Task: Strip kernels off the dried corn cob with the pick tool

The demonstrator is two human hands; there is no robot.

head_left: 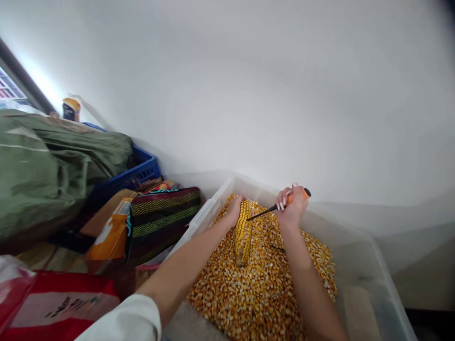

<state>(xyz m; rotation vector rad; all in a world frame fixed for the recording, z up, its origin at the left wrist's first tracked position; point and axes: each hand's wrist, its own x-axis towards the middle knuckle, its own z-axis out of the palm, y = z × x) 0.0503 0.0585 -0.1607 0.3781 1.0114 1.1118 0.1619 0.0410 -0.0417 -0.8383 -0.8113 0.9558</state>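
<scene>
A yellow ear of corn (pixel 243 233) is held over a heap of loose corn kernels (pixel 249 298). My left hand (pixel 234 211) is closed around its upper end. In my right hand (pixel 292 208) is a screwdriver (pixel 265 214) with an orange and black handle, gripped in a fist. The dark shaft points left, and its tip meets the side of the ear near the upper middle. Some kernels look gone from the ear's lower part. Beneath both forearms, the kernels fill much of a translucent plastic bin (pixel 382 270).
A white wall (pixel 270 94) rises right behind the bin. To the left lie a striped mesh bag (pixel 165 218), an orange box (pixel 110 237) and a red and white package (pixel 67 303). Farther back, green cloth (pixel 64 166) covers a blue crate (pixel 144 168).
</scene>
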